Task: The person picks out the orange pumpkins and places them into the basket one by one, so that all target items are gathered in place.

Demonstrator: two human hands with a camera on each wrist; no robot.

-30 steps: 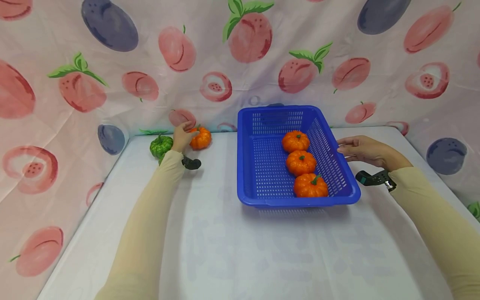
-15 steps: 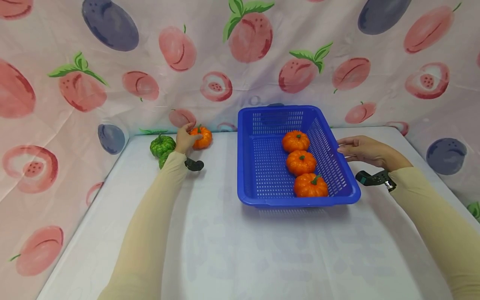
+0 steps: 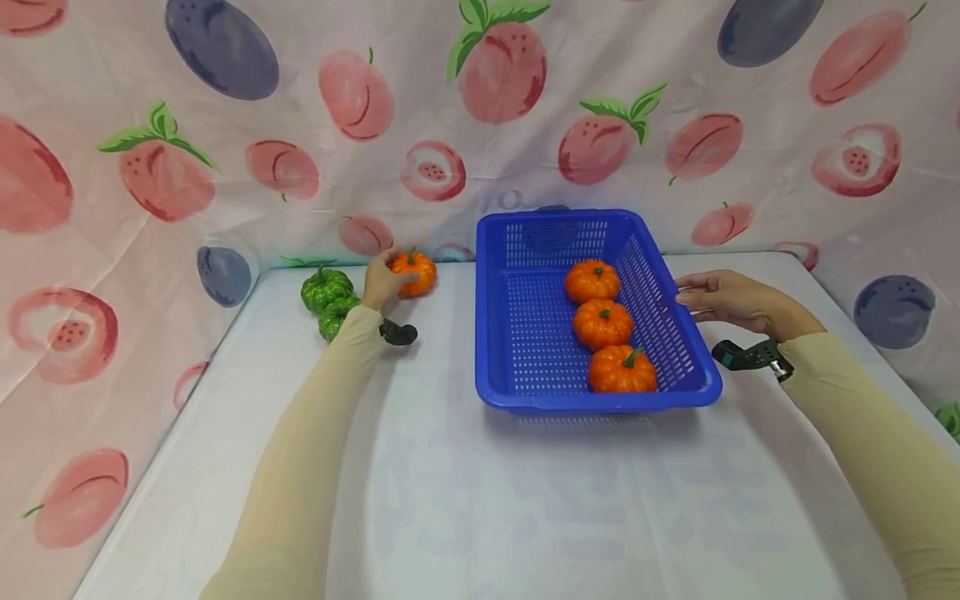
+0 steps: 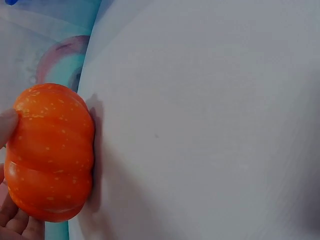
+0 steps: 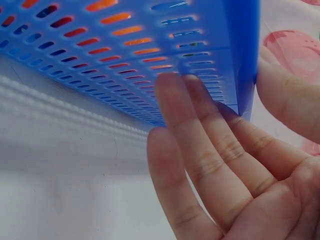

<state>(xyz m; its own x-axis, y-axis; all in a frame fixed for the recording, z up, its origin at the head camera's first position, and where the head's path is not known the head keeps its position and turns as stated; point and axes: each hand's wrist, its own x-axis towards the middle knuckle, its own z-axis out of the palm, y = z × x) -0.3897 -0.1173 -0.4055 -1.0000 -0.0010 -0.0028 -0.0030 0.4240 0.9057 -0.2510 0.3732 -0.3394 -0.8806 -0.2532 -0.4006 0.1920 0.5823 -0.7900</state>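
Note:
My left hand [image 3: 381, 283] holds a small orange pumpkin [image 3: 422, 275] at the back left of the table. In the left wrist view the thumb lies on one side of this pumpkin [image 4: 52, 155] and the fingers curl at its lower end. A blue plastic basket [image 3: 570, 402] stands right of centre, with three orange pumpkins [image 3: 602, 325] lined up along its right side. Beyond that side is my right hand [image 3: 731, 302]. Its extended fingers [image 5: 177, 105] reach to the slotted outer wall, and the thumb is at the rim.
Two green pumpkins [image 3: 326, 288] lie close together left of my left hand. The white tabletop [image 3: 480, 500] meets a fruit-patterned cloth [image 3: 360, 183] at the back and sides. Each wrist carries a black camera mount [image 3: 397, 332].
My left hand and its orange pumpkin have shifted a little to the right, uncovering more of the nearer green pumpkin. My right hand and the basket stay where they were.

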